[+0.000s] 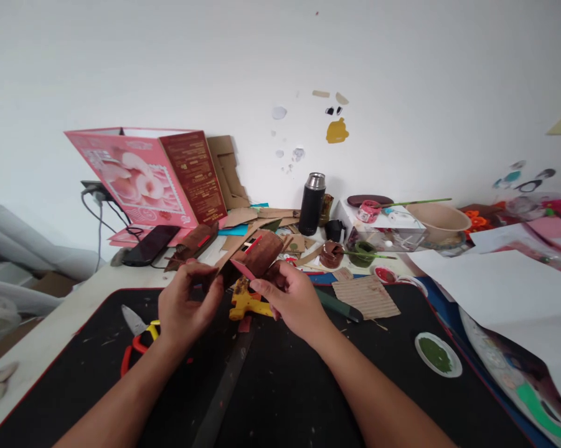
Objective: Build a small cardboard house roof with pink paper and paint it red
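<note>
My left hand (185,305) and my right hand (293,297) are raised over the black mat (284,392), both closed on a small brown painted cardboard model (260,252). My right fingers pinch a thin pink strip (243,269) against its near edge. My left fingers grip the model's left end. A yellow glue gun (245,303) lies on the mat just below the model, partly hidden by my hands.
Red-handled pliers (137,339) and a metal ruler (228,379) lie on the mat. Corrugated cardboard (365,296), a green-handled knife (339,305) and a green paint lid (438,354) are to the right. A black flask (312,204), paint jars, pink box (144,177), phone (152,244) stand behind.
</note>
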`<state>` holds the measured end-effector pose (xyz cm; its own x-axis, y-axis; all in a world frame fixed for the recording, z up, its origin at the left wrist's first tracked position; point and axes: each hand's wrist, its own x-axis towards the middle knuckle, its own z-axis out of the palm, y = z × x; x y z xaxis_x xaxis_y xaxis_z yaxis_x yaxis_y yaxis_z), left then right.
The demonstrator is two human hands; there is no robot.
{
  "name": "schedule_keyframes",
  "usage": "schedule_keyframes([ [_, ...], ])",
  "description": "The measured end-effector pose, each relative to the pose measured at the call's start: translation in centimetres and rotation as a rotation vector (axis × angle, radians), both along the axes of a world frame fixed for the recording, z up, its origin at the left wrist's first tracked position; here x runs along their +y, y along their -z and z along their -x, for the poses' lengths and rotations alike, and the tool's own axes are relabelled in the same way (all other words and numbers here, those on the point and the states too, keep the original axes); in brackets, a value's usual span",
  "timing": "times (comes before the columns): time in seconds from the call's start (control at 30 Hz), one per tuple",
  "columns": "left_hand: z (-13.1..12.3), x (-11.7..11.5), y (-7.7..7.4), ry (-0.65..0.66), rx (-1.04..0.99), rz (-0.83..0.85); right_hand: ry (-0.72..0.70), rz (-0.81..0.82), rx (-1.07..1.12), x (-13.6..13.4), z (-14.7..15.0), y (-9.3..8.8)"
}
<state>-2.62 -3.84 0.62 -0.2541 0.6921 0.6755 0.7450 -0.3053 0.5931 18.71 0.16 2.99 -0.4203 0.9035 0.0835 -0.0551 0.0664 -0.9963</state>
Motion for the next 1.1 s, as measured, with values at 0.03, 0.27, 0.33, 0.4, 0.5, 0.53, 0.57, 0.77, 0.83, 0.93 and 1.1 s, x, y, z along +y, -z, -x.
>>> schedule_keyframes([
  [0.03, 0.0, 0.0, 0.0, 0.002, 0.000, -0.002, -0.006, 0.021, 0.013, 0.1, 0.0, 0.0],
  [0.27, -0.1, 0.1, -0.2, 0.022, 0.028, -0.072, -0.024, 0.101, 0.050, 0.5, 0.2, 0.8],
  [0.33, -0.1, 0.0, -0.4, 0.022, 0.034, -0.069, -0.029, 0.116, 0.044, 0.5, 0.2, 0.8],
  [0.4, -0.2, 0.1, -0.5, 0.018, 0.026, -0.052, -0.036, 0.135, 0.046, 0.6, 0.3, 0.8],
  [0.5, -0.4, 0.3, -0.6, 0.025, -0.032, 0.003, -0.053, 0.162, 0.073, 0.8, 0.3, 1.0],
  [0.53, -0.5, 0.4, -0.6, 0.031, -0.055, 0.026, -0.055, 0.172, 0.085, 0.8, 0.4, 1.1],
  [0.57, -0.6, 0.4, -0.6, 0.034, -0.073, 0.049, -0.052, 0.180, 0.096, 0.9, 0.4, 1.3],
  [0.77, -1.2, 0.6, -0.9, 0.009, -0.130, 0.165, 0.005, 0.220, 0.103, 1.1, 0.5, 1.9],
  [0.83, -1.4, 0.7, -0.9, 0.016, -0.173, 0.205, 0.003, 0.245, 0.123, 1.0, 0.6, 1.8],
  [0.93, -1.8, 0.9, -0.9, 0.040, -0.239, 0.260, -0.005, 0.299, 0.154, 0.9, 0.6, 1.6],
  [1.1, -2.0, 1.1, -0.8, 0.065, -0.300, 0.294, -0.002, 0.325, 0.152, 0.8, 0.6, 1.3],
])
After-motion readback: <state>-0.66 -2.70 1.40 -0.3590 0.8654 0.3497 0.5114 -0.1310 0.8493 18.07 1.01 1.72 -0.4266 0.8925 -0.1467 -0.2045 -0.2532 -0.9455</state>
